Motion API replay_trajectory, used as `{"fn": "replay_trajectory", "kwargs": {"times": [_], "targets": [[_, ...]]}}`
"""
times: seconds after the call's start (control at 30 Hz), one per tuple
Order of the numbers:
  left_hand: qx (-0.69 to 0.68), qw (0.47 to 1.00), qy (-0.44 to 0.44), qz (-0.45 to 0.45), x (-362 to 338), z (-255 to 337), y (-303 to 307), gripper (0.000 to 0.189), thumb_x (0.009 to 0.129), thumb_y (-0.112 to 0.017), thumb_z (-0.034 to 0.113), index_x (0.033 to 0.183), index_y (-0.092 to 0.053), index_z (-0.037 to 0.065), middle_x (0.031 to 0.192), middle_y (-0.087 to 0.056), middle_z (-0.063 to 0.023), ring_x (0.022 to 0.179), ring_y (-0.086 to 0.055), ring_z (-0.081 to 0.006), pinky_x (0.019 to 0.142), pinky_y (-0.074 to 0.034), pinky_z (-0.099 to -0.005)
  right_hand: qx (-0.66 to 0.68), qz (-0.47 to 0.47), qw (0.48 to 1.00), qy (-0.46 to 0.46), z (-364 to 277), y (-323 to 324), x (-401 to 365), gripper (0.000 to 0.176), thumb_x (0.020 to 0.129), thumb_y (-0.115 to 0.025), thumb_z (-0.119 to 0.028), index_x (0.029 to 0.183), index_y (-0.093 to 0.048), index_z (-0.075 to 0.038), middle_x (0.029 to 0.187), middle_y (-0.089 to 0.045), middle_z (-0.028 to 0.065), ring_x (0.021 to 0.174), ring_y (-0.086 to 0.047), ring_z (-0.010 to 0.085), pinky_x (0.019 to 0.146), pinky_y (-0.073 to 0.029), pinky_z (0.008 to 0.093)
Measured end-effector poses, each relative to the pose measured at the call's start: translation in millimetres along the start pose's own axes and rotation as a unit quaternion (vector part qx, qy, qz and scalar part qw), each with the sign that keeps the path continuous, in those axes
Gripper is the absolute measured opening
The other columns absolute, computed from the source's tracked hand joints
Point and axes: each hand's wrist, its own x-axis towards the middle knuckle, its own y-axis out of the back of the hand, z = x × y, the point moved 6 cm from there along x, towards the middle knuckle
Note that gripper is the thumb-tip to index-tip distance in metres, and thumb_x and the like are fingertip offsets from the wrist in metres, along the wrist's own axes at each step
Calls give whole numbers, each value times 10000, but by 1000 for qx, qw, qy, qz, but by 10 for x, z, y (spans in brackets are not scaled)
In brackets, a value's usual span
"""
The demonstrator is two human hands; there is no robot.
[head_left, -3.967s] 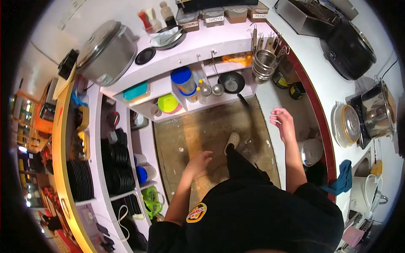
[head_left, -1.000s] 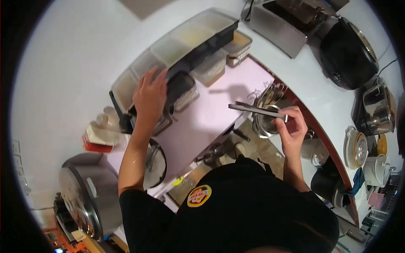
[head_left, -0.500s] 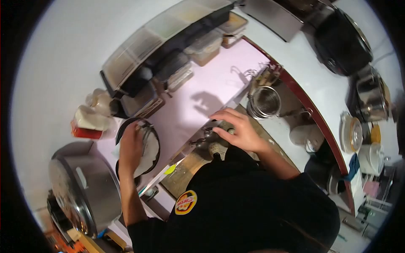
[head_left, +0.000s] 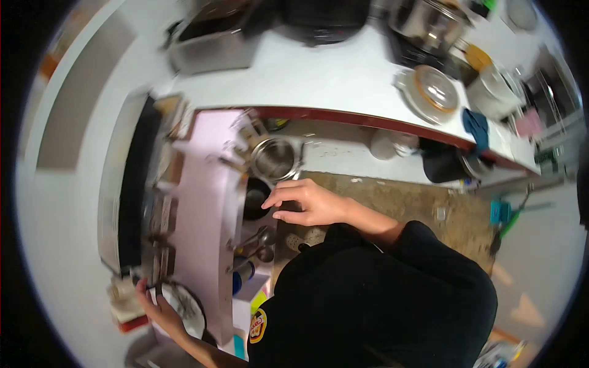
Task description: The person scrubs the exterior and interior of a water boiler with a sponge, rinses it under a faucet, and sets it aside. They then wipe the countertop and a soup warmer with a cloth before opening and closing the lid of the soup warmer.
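Note:
My left hand (head_left: 162, 314) is over the edge of a round, dark-rimmed container (head_left: 195, 319) with a white inside, at the lower left. Its fingers are stretched apart, and utensils seem to lie in the container, though blur hides their kind. In mid-air, near the shelf edge, my right hand (head_left: 307, 203) is open with thumb and fingers apart and nothing between them. Below it are a dark round pot (head_left: 256, 199) and a metal pot (head_left: 273, 159). Ladles (head_left: 265, 254) hang from the pink shelf (head_left: 205, 202).
A long lidded condiment box (head_left: 123, 184) runs along the left wall, with smaller tubs beside it. The white counter (head_left: 325, 73) with a red edge crosses the far side, bearing a lidded casserole (head_left: 429, 93), a steel pot (head_left: 429, 24) and a blue cloth (head_left: 475, 127).
The view has swung to the right, so the counter now lies across the top. My left hand has shifted toward the container's far edge; my right hand stays raised and open.

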Motion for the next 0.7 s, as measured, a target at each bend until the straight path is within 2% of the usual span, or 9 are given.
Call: {"fn": "replay_trajectory", "kwargs": {"times": [0.03,0.1,0.13,0.17,0.2,0.27,0.33,0.5,0.7], "targets": [[-21,999,-45,-13,81,344,-161,494,694,-353,-61,1171,-472,-14,1126,-514,-138,1093,-488,-267,991,-346,-381,-18,48,999,14,-72,298,-168,194,799,-625,-69,991,-628,-35,914,-607,111,814,-600,239,709,-501,322],[-93,989,-90,-73,171,964,-620,488,676,-330,-82,1134,-491,-26,1114,-521,-128,1103,-482,-251,1016,-320,-376,-83,162,981,63,-196,941,-574,188,790,-632,-66,974,-629,-29,884,-612,114,804,-604,247,712,-492,324],[-128,981,-108,-100,183,1306,-860,487,668,-319,-92,1116,-500,-32,1108,-524,-122,1108,-479,-244,1028,-306,-374,-130,225,965,39,-212,1294,-831,183,783,-634,-53,964,-634,-27,875,-622,115,814,-607,257,727,-485,325],[-71,976,-172,-117,166,1752,-1091,429,654,-341,-73,1037,-529,-32,1065,-528,-131,1045,-503,-253,986,-345,-380,-168,287,943,5,-179,1662,-1133,172,780,-634,-48,950,-639,-25,870,-626,116,822,-608,258,730,-485,323],[-81,964,-216,-135,101,2178,-1333,401,644,-363,-63,999,-546,-25,1036,-539,-139,1019,-514,-275,962,-362,-381,-205,344,916,-27,-126,2010,-1458,161,777,-634,-43,937,-645,-22,865,-630,117,830,-608,259,732,-484,322],[-102,934,-302,-163,-124,3028,-1815,346,625,-407,-43,923,-581,-12,977,-560,-157,969,-536,-319,913,-395,-383,-297,418,856,-70,-52,2638,-2135,136,777,-625,-30,909,-655,-16,857,-636,122,816,-616,249,727,-485,312],[-131,897,-371,-204,-422,3766,-2268,311,617,-420,-71,869,-590,-7,978,-572,-163,970,-539,-330,878,-416,-380,-325,473,811,-119,-25,3139,-2818,124,781,-613,-17,896,-658,-9,841,-639,124,780,-622,234,705,-486,302],[-167,818,-435,-338,-1028,4989,-3215,328,631,-453,-99,886,-617,27,961,-583,-125,927,-550,-288,818,-439,-344,-298,585,732,-181,-265,3856,-4012,115,800,-589,-5,899,-648,2,805,-625,113,728,-613,186,669,-476,268],[-180,777,-402,-449,-1257,5729,-3863,326,640,-491,-110,905,-622,27,906,-599,-104,803,-552,-243,726,-446,-315,-285,626,691,-224,-87,4218,-4689,111,811,-574,-4,898,-642,5,783,-608,100,702,-605,159,624,-467,254]]}}
